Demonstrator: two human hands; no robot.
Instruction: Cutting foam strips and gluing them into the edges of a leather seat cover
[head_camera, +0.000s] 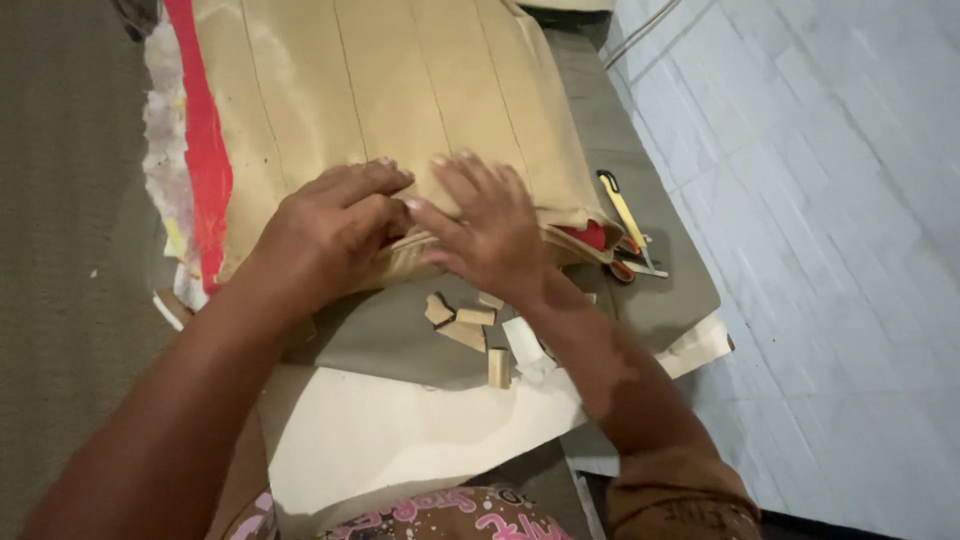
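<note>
Left hand (330, 225) | right hand (490, 225) | both flat on tan fabric (400, 90) edge

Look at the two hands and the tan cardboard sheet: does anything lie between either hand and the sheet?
Nothing visible does. The left hand and the right hand both rest directly on the near edge of the tan cardboard sheet. The small cardboard offcuts lie nearer the person, and the yellow-handled cutter lies off to the right.
</note>
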